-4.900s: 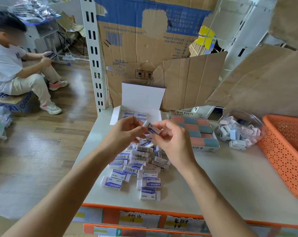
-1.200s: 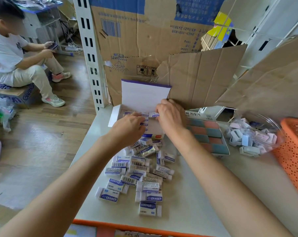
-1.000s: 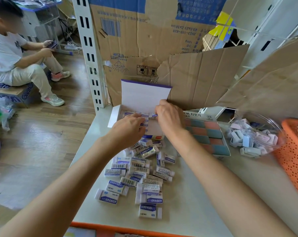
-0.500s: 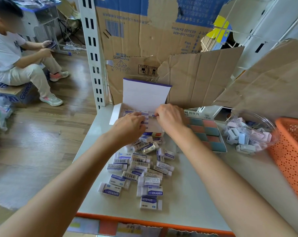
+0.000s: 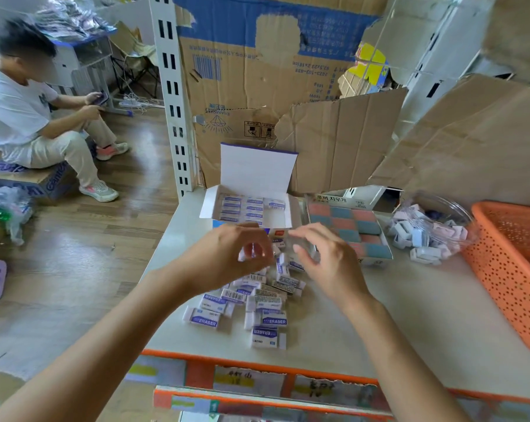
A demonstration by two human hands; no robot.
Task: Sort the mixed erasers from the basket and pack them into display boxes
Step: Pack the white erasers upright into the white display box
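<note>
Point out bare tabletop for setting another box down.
Widest bare patch of grey tabletop: right of the pile of white-and-blue erasers, left of the orange perforated basket, before the pink-and-teal checked box. A narrow strip runs left of the pile. Centre is crowded.

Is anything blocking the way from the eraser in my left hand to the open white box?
Nothing visible. The eraser pinched in the left hand is just before the open box, lid upright behind.

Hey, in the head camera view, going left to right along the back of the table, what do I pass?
Left to right: open white display box → box of pink and blue erasers → clear tub of pastel erasers → orange basket.
</note>
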